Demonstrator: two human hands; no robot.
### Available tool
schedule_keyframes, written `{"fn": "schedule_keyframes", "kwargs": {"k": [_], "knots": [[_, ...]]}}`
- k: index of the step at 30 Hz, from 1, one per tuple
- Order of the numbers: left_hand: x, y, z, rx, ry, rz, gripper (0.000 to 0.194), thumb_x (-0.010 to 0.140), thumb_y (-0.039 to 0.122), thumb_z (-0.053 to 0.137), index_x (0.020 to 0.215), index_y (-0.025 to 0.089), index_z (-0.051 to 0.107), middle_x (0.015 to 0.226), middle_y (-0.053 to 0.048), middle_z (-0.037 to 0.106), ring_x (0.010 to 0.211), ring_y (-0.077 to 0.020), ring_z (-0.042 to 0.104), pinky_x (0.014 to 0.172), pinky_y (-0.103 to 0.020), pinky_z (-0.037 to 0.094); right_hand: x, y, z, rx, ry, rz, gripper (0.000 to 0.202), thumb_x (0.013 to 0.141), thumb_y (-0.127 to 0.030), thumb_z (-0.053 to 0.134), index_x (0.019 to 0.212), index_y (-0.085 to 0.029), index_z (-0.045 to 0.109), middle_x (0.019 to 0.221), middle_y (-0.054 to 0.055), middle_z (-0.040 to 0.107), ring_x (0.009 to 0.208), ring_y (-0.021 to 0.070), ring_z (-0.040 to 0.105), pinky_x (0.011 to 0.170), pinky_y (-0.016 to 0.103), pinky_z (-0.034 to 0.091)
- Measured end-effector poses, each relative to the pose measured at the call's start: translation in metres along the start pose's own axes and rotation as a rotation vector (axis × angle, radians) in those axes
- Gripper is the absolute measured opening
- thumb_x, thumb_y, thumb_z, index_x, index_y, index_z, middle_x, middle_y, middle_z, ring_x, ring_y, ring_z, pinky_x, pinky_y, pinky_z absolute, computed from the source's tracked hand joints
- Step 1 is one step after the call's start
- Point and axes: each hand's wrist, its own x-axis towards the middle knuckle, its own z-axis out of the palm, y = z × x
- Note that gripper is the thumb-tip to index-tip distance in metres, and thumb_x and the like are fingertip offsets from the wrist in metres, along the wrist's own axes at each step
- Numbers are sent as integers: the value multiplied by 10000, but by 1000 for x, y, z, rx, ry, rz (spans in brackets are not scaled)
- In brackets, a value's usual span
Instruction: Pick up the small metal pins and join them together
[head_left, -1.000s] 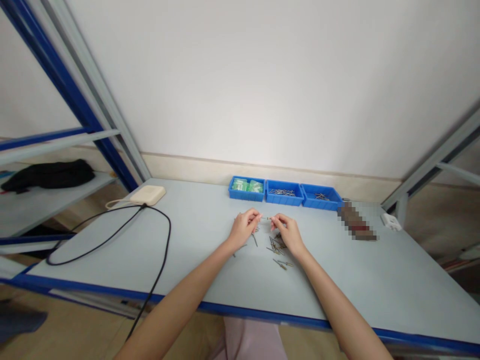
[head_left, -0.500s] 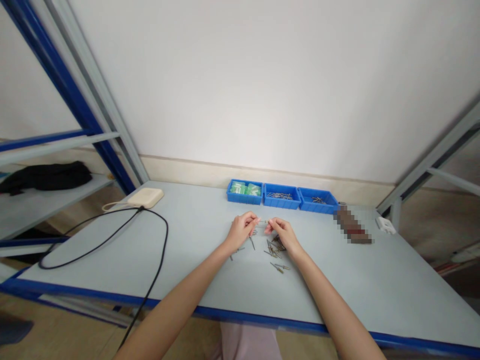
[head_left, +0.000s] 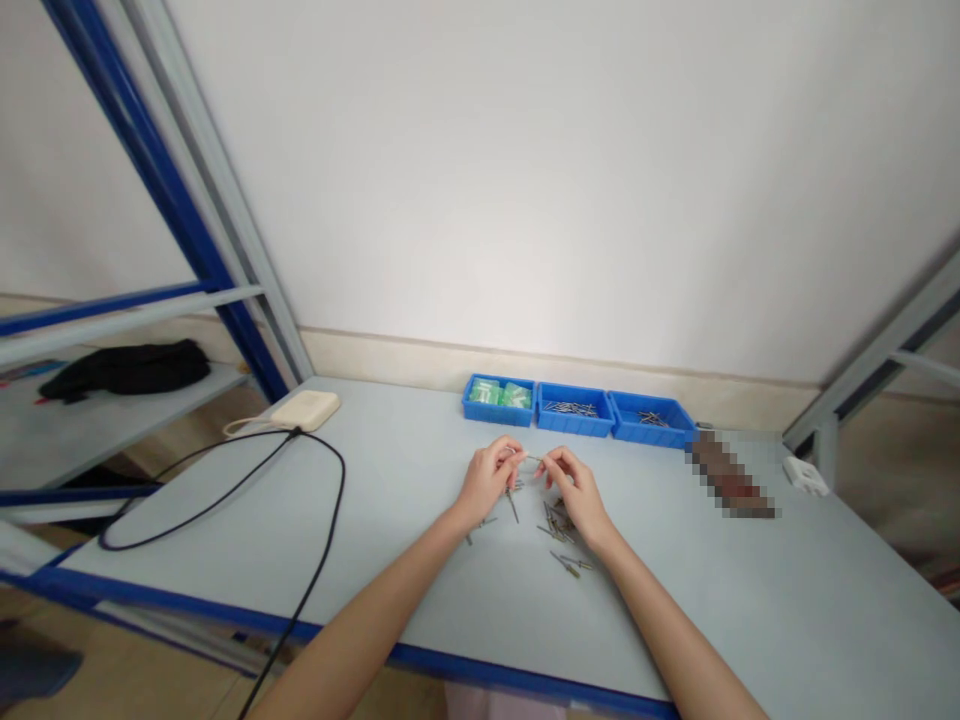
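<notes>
Between my fingertips, just above the table, spans a thin metal blind rivet (head_left: 533,458). My left hand (head_left: 491,480) pinches one end of it, and my right hand (head_left: 571,488) pinches the other. Below and between the hands lie loose rivets: one (head_left: 513,506) beside my left fingers, a pair (head_left: 568,565) nearer the front, and a small pile (head_left: 553,523) partly hidden by my right hand. A few more, at the left, are partly covered by my left wrist.
Three blue bins stand in a row at the back: one with green-and-white packets (head_left: 501,393), two holding thin metal pieces (head_left: 574,409) (head_left: 652,418). A black cable (head_left: 341,490) loops across the left near a cream box (head_left: 305,410). A white plug-like block (head_left: 805,476) lies right.
The view has shifted slightly, so the whole scene sits lower and further right. My hands stay pinched at the rivet's two ends; the loose rivets lie as before.
</notes>
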Motion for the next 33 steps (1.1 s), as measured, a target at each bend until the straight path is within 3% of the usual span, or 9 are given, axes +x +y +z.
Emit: {"fn": "schedule_keyframes", "kwargs": {"k": [9, 17, 22, 27, 33], "knots": [[-3, 3, -1, 107, -20, 41, 387, 858, 483, 427, 662, 155, 490, 477, 56, 366, 449, -74, 359, 446, -198, 295, 2, 0, 2, 26, 42, 7, 373, 861, -443, 463, 582, -197, 495, 552, 7, 569, 563, 144, 533, 606, 267, 432], [-1, -2, -3, 178, -10, 38, 294, 836, 448, 459, 816, 166, 539, 514, 59, 395, 464, -88, 349, 483, -205, 265, 7, 6, -8, -29, -7, -25, 245, 835, -387, 515, 804, -175, 635, 720, 31, 669, 579, 144, 556, 611, 267, 441], [2, -10, -2, 165, -23, 48, 300, 832, 452, 461, 766, 166, 522, 497, 60, 370, 474, -95, 332, 486, -211, 243, 11, 11, -12, -76, -30, -32, 275, 843, -385, 507, 732, -167, 634, 660, 22, 643, 590, 147, 557, 615, 260, 430], [2, -5, -4, 144, -60, 88, 392, 834, 497, 438, 630, 163, 461, 555, 32, 401, 541, -103, 383, 525, -218, 293, 6, 9, -10, -90, -81, -24, 402, 874, -424, 460, 593, -165, 587, 571, 7, 593, 558, 131, 523, 602, 248, 414], [6, -4, -6, 114, -63, 70, 383, 827, 491, 444, 624, 167, 451, 511, 51, 345, 493, -92, 330, 490, -215, 271, 5, 15, -3, -89, -30, 15, 367, 864, -442, 475, 684, -171, 645, 646, 20, 652, 523, 125, 502, 537, 236, 386]]}}
